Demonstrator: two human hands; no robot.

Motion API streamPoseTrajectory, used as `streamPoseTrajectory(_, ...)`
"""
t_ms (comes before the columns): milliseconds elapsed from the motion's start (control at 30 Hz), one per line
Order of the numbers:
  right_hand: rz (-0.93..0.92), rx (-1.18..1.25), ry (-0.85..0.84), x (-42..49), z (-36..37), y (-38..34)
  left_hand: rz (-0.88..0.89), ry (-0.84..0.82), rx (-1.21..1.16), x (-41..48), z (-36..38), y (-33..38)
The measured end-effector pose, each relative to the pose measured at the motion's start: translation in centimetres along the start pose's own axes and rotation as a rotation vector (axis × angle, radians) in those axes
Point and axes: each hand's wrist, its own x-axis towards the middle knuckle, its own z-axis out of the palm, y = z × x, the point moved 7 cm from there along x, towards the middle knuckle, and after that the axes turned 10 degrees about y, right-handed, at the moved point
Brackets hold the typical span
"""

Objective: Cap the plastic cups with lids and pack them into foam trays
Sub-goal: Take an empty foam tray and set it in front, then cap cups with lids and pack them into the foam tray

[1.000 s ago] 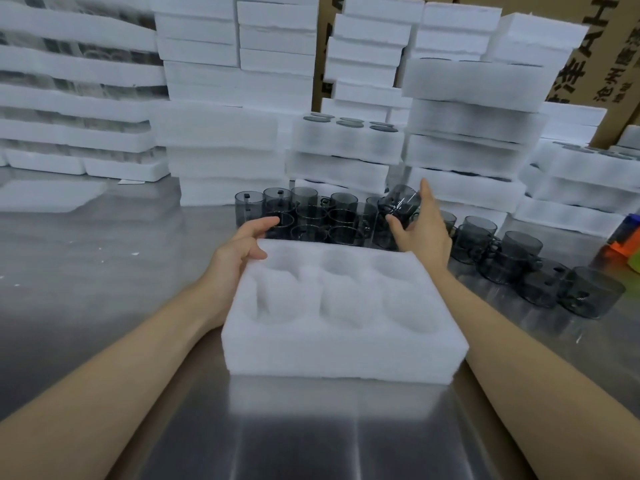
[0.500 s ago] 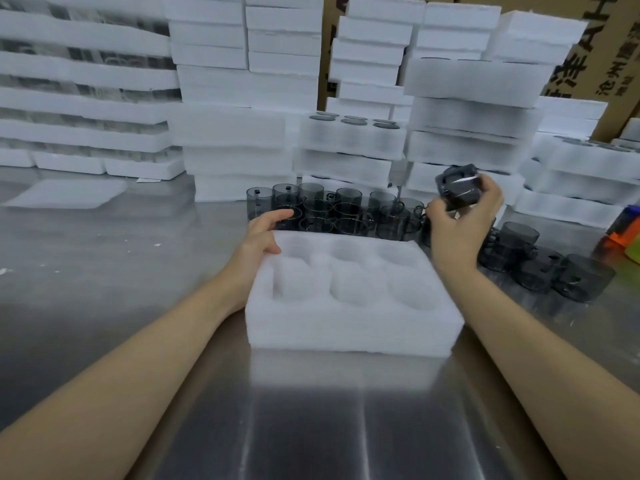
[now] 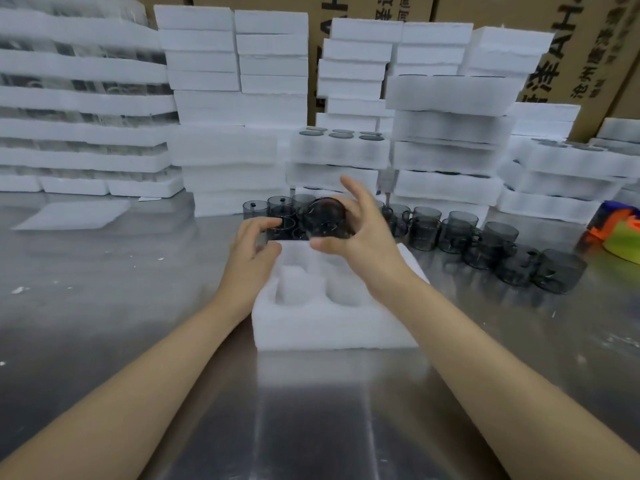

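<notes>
A white foam tray (image 3: pixel 332 323) with several round pockets lies on the steel table in front of me. My right hand (image 3: pixel 360 237) grips a smoky grey plastic cup (image 3: pixel 325 216), tilted on its side above the tray's far edge. My left hand (image 3: pixel 252 251) rests on the tray's far left corner, fingers apart and curled, holding nothing. Behind the tray stand several more grey cups with handles (image 3: pixel 460 230), in a cluster and in a row trailing off to the right. No loose lid is visible near my hands.
Tall stacks of white foam trays (image 3: pixel 235 109) wall off the back of the table; one (image 3: pixel 341 147) shows capped cups in its pockets. A flat foam sheet (image 3: pixel 76 214) lies at left. A bright orange and green object (image 3: pixel 620 233) sits at right. Cardboard boxes stand behind.
My right hand has carried the grey cup from the right side leftward and down to above the tray's far edge. My left hand stays at the tray's far left corner.
</notes>
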Motion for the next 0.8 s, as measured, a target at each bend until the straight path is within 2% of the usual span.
streamPoseTrajectory(67,0.028,-0.040,-0.086,0.0,0.4,0.7,0.150,-0.033,0.080,0.0,0.0,1.4)
streamPoseTrajectory(200,-0.028,-0.096,-0.144,0.1,0.6,0.6,0.401,-0.082,0.222,-0.2,-0.2,3.4)
streamPoseTrajectory(300,-0.047,-0.066,-0.180,-0.1,0.7,0.2,0.429,-0.114,0.186,-0.3,-0.5,3.8)
streamPoseTrajectory(467,-0.077,-0.084,-0.248,-0.7,1.4,-0.5,0.605,-0.118,0.194,-0.9,-0.3,4.8)
streamPoseTrajectory(567,-0.032,-0.046,-0.256,-0.6,1.4,-0.4,0.598,-0.114,0.173,-1.1,-0.4,4.7)
streamPoseTrajectory(800,0.132,0.068,-0.161,0.2,0.8,1.2,0.675,-0.032,0.198,-1.4,-0.7,5.3)
